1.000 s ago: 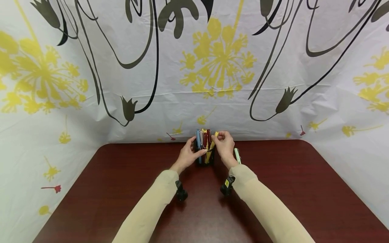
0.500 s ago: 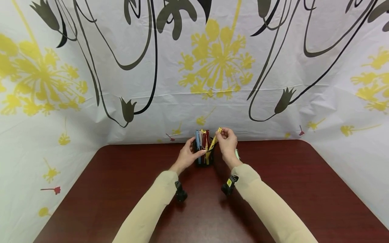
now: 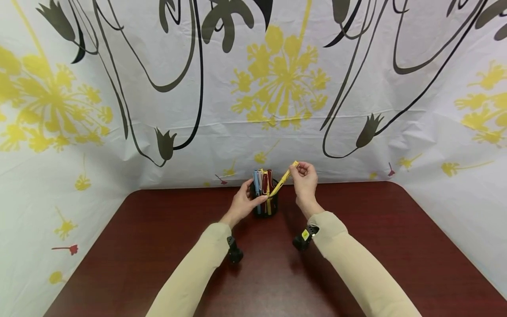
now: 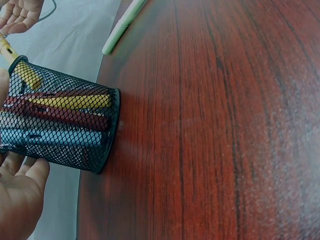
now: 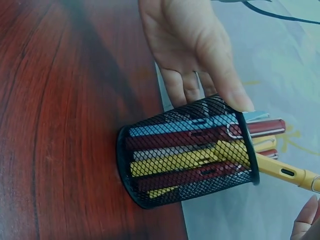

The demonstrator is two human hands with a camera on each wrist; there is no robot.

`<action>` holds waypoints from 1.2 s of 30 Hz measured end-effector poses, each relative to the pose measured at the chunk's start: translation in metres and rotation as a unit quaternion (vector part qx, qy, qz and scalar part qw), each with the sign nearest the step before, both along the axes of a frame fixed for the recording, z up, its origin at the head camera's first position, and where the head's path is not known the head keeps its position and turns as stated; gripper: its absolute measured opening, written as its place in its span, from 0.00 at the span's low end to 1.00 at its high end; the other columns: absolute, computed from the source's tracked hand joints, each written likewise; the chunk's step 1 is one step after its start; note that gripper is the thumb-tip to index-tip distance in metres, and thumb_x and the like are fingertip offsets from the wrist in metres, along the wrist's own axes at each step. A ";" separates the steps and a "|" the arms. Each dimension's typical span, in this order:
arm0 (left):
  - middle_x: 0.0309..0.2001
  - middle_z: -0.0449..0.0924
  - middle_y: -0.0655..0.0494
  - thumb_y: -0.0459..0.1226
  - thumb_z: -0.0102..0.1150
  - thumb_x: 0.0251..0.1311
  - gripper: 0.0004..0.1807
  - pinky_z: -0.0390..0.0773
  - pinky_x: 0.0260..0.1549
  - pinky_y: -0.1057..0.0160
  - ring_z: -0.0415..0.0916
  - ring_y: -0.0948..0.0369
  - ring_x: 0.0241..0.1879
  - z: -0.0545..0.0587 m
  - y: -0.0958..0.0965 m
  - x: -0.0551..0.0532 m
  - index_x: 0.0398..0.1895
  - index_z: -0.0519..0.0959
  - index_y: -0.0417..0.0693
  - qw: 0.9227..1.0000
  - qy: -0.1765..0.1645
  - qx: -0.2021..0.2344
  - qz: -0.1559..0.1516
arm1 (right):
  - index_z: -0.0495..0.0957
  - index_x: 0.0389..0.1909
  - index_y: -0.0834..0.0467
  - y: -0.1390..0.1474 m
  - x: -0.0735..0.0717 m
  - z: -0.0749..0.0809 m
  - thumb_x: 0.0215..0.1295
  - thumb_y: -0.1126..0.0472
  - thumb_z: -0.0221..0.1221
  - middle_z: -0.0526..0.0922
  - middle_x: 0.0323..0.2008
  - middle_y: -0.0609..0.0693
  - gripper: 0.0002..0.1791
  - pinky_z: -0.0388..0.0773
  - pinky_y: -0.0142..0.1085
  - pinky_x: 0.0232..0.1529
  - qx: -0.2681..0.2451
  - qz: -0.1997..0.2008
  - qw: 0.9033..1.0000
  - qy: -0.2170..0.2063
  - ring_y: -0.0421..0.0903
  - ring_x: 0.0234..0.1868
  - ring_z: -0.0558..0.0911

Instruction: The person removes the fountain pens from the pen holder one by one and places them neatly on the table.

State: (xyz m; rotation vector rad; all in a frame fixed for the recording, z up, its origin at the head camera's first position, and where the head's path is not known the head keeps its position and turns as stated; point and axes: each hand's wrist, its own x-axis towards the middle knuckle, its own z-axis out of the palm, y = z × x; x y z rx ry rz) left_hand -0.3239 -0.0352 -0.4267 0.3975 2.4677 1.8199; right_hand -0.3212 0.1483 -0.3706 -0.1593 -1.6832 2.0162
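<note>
A black mesh pen cup point(image 5: 200, 181) stands upright at the far edge of the table. Inside are several pens: blue, dark red, yellow and a pale one. My left hand point(image 3: 242, 202) grips the cup from the left, its thumb at the rim and its fingers behind, partly hidden. Between thumb and fingers of my right hand point(image 3: 306, 180), up and to the right of the cup, is the top end of a yellow pen point(image 3: 284, 179). That pen leans right, and the right wrist view shows its lower end still inside the mesh.
A pale green pen point(image 4: 122, 29) lies on the dark red-brown table point(image 3: 190, 273), right of the cup; the right arm hides it in the head view. A white flowered sheet point(image 3: 222, 154) hangs right behind the table's far edge.
My right hand has moved up and to the right, drawing the yellow pen partly out of the cup and tilting it. The left hand has stayed on the cup.
</note>
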 end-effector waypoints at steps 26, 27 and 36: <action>0.67 0.61 0.43 0.48 0.64 0.57 0.45 0.69 0.58 0.48 0.61 0.48 0.66 -0.001 -0.001 -0.001 0.73 0.51 0.50 1.000 -0.005 -0.006 -0.003 | 0.71 0.42 0.59 0.040 0.008 0.017 0.64 0.67 0.57 0.72 0.29 0.43 0.07 0.77 0.26 0.31 -0.055 -0.024 0.998 0.016 0.36 0.29 0.74; 0.67 0.61 0.43 0.48 0.64 0.57 0.45 0.69 0.59 0.48 0.61 0.48 0.66 -0.001 -0.001 -0.001 0.73 0.51 0.50 1.000 -0.007 -0.006 -0.002 | 0.71 0.42 0.59 0.041 0.009 0.016 0.64 0.67 0.57 0.72 0.29 0.43 0.07 0.77 0.26 0.31 -0.053 -0.025 0.998 0.015 0.36 0.29 0.74; 0.68 0.61 0.44 0.47 0.65 0.56 0.45 0.68 0.59 0.48 0.60 0.48 0.67 0.000 0.000 0.001 0.73 0.52 0.52 1.000 -0.008 -0.004 0.000 | 0.73 0.41 0.56 0.054 0.007 0.008 0.64 0.66 0.57 0.74 0.28 0.40 0.06 0.75 0.25 0.30 -0.039 -0.031 0.999 -0.018 0.35 0.29 0.74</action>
